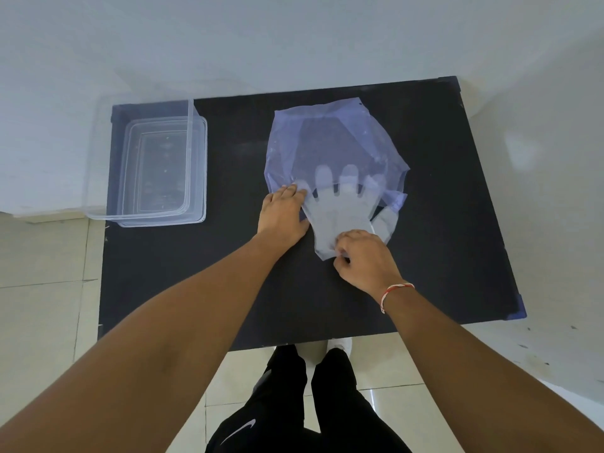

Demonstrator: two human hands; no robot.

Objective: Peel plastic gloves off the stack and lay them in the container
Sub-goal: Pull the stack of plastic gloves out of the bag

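Observation:
A stack of thin clear plastic gloves (340, 214) lies on the black table (228, 282), its fingers tucked into a bluish plastic bag (330, 138) that spreads out behind it. My left hand (282, 214) rests flat on the bag's near-left corner, beside the stack's left edge, fingers together. My right hand (362, 259) pinches the cuff end of the top glove at the stack's near edge, fingers curled on the film. The clear plastic container (196, 178) stands at the table's far left with nothing visible inside.
The container overhangs the table's left edge slightly. A white wall rises behind the table and tiled floor surrounds it. My legs in black trousers stand at the table's near edge. A red-and-white thread band circles my right wrist (394, 294).

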